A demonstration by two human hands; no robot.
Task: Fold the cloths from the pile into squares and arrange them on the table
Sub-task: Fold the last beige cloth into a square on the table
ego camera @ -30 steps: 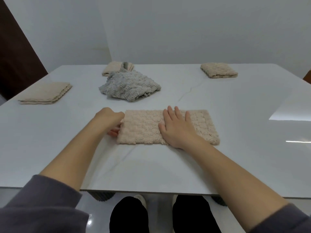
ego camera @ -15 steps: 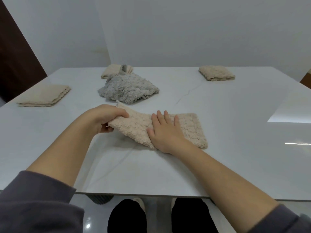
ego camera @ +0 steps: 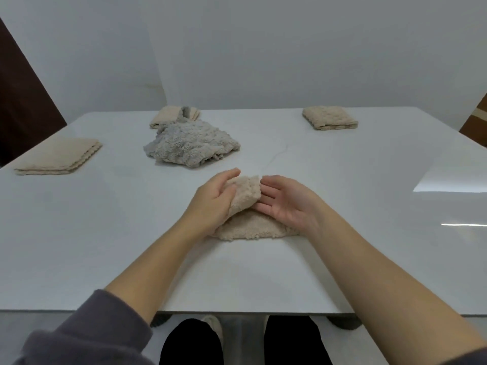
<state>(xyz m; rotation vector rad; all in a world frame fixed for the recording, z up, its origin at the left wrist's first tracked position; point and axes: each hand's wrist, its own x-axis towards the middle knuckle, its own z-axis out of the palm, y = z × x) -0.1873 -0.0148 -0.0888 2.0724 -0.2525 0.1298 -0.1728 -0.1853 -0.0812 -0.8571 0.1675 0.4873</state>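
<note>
Head view: the beige cloth lies mid-table, long axis 9-to-3. The left hand pinches its raised flap; the right hand, palm up, fingers loosely spread, sits just beside it at 3 o'clock, likely where the flap lands

White worktop. Near its front edge, the left hand grips the raised flap of a beige cloth, whose lower layer lies flat. The right hand, palm showing and fingers straight, lies beside the flap. Behind lie a crumpled grey cloth and three folded beige squares: left square, far square, far-right square.
</note>
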